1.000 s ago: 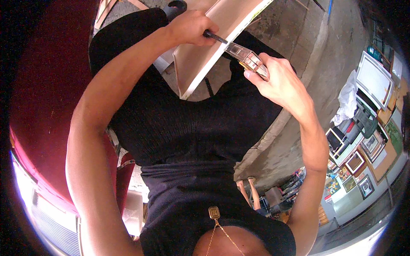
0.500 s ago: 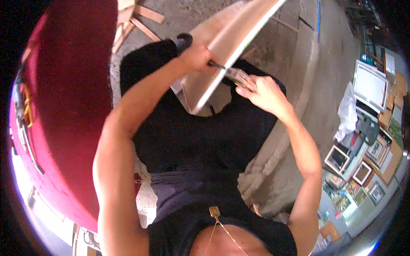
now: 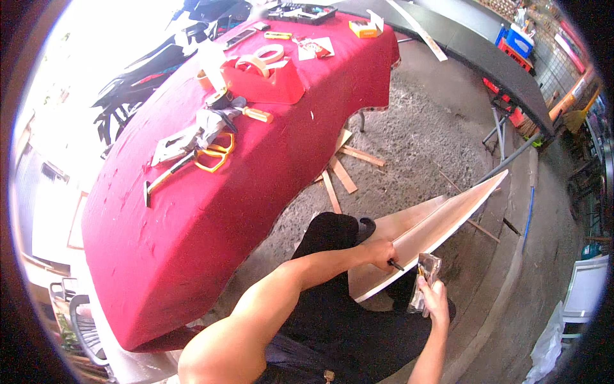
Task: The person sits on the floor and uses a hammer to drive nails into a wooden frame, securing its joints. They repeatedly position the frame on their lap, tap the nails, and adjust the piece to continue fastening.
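Observation:
A long, pale wooden piece with a raised wall (image 3: 441, 221) lies slanted between my legs, pointing away to the right. My left hand (image 3: 378, 253) rests at its near part, closed around a slim black tool (image 3: 396, 265) whose kind I cannot make out; one dark end sticks out toward the right. Just right of the wood, my right hand (image 3: 436, 299) grips a clear plastic packet (image 3: 428, 265) with small contents that are hard to make out. The packet is apart from the black tool.
At left stands a table with a red cloth (image 3: 192, 224). On it are a yellow-handled saw (image 3: 214, 153), a hammer (image 3: 167, 173), a red holder (image 3: 268, 83) with tape rolls, and a small yellow box (image 3: 364, 29). Wood strips (image 3: 342, 174) lie on the floor; a dark bench (image 3: 486, 64) stands beyond.
The view has swung up and left, bringing the table top into sight. My right hand has drawn the packet away from the wood's edge and the black tool, tilting it more upright.

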### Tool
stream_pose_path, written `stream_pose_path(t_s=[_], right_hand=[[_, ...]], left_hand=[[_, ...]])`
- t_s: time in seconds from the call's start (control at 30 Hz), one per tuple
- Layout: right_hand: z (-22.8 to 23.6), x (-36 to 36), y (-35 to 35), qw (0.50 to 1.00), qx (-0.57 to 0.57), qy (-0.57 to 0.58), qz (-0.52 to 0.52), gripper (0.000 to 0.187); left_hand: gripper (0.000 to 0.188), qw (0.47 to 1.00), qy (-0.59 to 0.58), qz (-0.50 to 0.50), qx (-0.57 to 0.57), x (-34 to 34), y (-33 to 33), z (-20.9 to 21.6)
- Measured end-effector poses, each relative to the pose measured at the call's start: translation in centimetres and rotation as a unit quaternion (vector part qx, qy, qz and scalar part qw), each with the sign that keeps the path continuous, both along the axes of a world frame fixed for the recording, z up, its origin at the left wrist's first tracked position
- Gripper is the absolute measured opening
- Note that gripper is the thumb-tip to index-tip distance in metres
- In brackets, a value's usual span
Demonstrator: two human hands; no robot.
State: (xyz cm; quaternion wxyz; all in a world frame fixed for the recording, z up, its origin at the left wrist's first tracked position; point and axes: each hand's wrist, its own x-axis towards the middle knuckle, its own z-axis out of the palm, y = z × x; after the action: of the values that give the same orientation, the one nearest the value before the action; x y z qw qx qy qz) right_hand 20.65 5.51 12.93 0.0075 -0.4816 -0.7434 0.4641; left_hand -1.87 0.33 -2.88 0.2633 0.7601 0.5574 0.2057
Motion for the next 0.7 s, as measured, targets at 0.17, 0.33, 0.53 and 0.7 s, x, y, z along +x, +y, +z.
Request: stream_pose_path(t_s=[0.17,0.33,0.53,0.7], right_hand=[[-1.9,0.7,-0.5,0.996,-0.069,0.047,-0.013,0.036],[-3.2,0.9,-0.8,0.992,-0.059,0.097,-0.059,0.033],[-7.1,1.4,-4.0,0.928,-0.082,0.267,-0.248,0.040],[-10.2,1.4,-3.2,0.894,-0.035,0.349,-0.279,0.064]], left_hand=[[0.025,0.999,-0.008,0.019,-0.040,0.7,0.0,0.6],[0.027,0.998,0.009,0.029,-0.054,0.9,-0.3,2.4],[0.030,0.998,0.023,0.036,-0.037,1.4,-1.0,3.5],[0.031,0.997,0.049,0.060,0.011,1.4,-1.3,4.5]])
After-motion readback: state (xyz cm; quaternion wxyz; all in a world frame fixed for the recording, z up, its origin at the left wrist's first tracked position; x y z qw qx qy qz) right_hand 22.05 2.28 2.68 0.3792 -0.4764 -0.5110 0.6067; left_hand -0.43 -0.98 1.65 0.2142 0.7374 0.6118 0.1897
